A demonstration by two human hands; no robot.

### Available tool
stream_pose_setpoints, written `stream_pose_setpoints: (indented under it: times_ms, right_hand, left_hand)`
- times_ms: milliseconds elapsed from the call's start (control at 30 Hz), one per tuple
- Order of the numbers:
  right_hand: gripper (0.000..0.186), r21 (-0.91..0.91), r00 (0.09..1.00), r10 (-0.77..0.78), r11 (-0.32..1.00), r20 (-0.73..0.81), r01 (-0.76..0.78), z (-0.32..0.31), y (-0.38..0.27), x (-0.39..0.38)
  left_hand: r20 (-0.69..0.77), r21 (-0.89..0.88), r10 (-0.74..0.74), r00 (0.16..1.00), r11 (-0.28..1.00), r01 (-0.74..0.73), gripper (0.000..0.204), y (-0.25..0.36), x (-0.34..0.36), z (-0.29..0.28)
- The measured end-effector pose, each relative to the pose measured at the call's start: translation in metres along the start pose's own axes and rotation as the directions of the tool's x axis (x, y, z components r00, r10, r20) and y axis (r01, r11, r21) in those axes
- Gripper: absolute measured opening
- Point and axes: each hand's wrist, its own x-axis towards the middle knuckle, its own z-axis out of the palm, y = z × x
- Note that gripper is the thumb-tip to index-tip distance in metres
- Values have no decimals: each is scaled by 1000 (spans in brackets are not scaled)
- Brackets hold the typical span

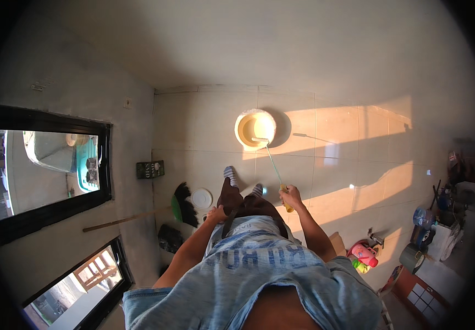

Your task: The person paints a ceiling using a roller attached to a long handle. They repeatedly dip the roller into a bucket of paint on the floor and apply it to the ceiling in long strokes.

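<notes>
A person's right hand (291, 195) grips the yellow handle of a paint roller (270, 157), its head resting in a white bucket (255, 129) on the tiled floor (347, 159). The left hand (215, 213) rests at the hip, its grip unclear.

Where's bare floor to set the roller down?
Open tiles lie right of the bucket, in the sunlit stretch beyond the right hand holding the roller. Crowded: broom and lid by the left wall, and clutter at far right.
</notes>
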Motion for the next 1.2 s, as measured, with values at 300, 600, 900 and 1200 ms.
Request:
stream_pose_setpoints:
  times_ms: [300, 600, 900, 1200]
  right_hand:
    - [53, -207, 990, 26, 977, -135, -54, 69, -18, 136]
    - [51, -88, 985, 38, 995, -167, -53, 93, 9, 212]
    - [49, -101, 993, 95, 990, -71, -102, 81, 27, 219]
    - [52, -372, 862, -392, 889, -321, 265, 117, 81, 262]
  left_hand:
    - [191, 17, -271, 943, 962, 273, 94, -25, 49, 21]
    - [80, 58, -320, 944, 947, 316, 81, -22, 53, 43]
    - [49, 81, -359, 932, 932, 354, 61, -7, 47, 92]
    - [20, 112, -350, 937, 932, 346, 57, -19, 50, 107]
